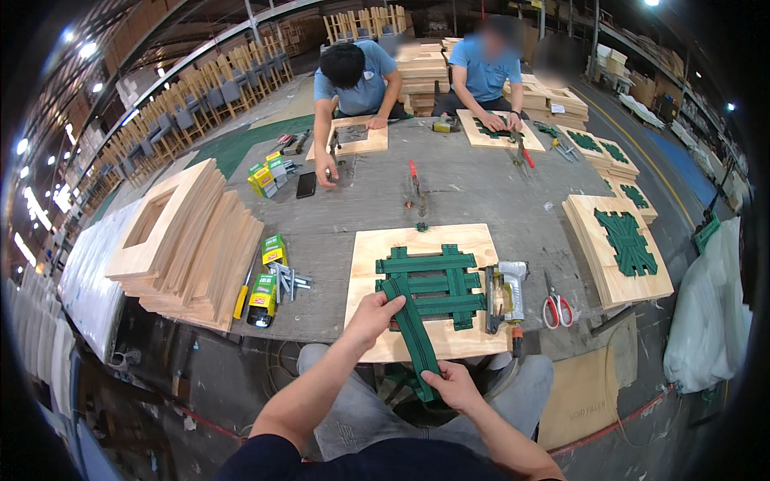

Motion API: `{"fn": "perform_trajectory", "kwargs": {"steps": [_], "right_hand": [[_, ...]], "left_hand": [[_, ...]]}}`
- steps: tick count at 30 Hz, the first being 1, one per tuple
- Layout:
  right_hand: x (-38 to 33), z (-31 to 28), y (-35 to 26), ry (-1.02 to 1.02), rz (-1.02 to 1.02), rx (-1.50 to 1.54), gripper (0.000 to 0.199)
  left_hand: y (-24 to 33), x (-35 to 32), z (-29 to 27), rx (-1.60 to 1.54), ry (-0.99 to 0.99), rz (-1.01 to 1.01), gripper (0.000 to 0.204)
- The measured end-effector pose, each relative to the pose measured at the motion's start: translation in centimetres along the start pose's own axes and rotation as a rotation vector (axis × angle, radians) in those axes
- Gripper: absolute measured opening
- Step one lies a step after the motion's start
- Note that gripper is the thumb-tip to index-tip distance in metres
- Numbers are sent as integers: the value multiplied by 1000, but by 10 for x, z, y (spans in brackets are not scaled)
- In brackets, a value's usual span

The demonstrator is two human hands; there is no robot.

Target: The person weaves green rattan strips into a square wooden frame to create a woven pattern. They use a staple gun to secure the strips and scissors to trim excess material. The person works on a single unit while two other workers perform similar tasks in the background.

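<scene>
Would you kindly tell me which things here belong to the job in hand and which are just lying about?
Seemingly part of the job:
green strap, in the left hand and right hand
wooden frame, under woven straps
staple gun, at the frame's right edge
scissors nearby

Just lying about, apparently:
black phone
brown cardboard sheet
chairs in the background

Far left of the left hand [375, 316], chairs [188, 119] are lined up and lamps [87, 50] are lit; right of the right hand [457, 386], the floor [682, 192] is yellow-striped.
</scene>
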State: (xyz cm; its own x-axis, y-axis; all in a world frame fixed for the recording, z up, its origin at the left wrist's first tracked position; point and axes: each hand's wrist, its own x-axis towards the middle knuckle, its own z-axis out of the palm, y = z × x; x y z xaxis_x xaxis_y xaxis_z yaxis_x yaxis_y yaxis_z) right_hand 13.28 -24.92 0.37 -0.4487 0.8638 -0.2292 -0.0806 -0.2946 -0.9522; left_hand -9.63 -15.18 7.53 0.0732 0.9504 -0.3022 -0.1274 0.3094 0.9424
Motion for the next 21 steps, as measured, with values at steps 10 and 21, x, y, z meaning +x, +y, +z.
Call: {"fn": "perform_trajectory", "kwargs": {"steps": [10, 21], "right_hand": [[-21, -22, 30, 107, 125, -149, 24], [18, -25, -30, 154, 34, -209, 53]], "left_hand": [[-2, 101, 15, 683, -33, 184, 16], [-22, 130, 19, 915, 59, 87, 24]]}}
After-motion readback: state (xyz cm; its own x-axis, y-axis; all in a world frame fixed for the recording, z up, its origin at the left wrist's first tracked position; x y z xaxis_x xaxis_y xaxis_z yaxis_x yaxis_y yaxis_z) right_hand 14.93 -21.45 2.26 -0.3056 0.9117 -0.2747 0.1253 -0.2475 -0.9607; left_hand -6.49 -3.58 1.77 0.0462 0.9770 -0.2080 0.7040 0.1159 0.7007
